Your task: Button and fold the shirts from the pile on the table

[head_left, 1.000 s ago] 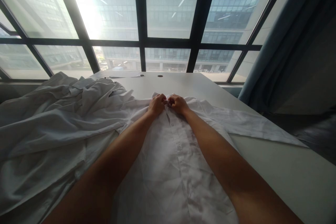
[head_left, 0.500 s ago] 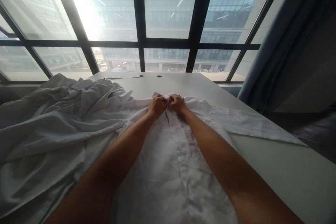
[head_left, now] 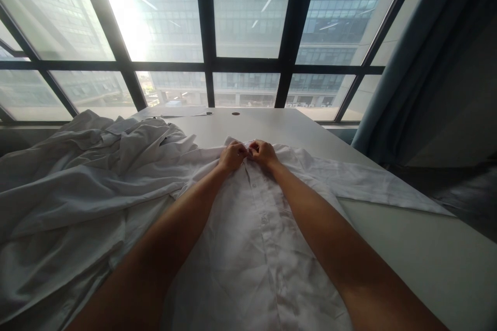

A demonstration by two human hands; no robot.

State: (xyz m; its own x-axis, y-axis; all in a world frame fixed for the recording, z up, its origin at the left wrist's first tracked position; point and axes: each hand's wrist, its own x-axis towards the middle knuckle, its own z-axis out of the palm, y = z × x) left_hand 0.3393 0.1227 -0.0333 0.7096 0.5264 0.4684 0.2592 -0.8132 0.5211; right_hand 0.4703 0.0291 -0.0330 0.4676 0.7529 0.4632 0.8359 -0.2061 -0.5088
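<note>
On the pale table, a white button-up shirt lies front-up, collar toward the window. Thin, soft and light, it would wrinkle easily and is best gripped at the placket or collar edges. Left hand and right hand, knuckles nearly touching, each pinch the cloth at the collar opening, fingers curled closed. Heaped white garments lie left; a blue curtain hangs right.

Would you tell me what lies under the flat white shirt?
The shirt lies on the pale table. Both hands pinch its collar end. The tabletop beneath it is covered.
</note>
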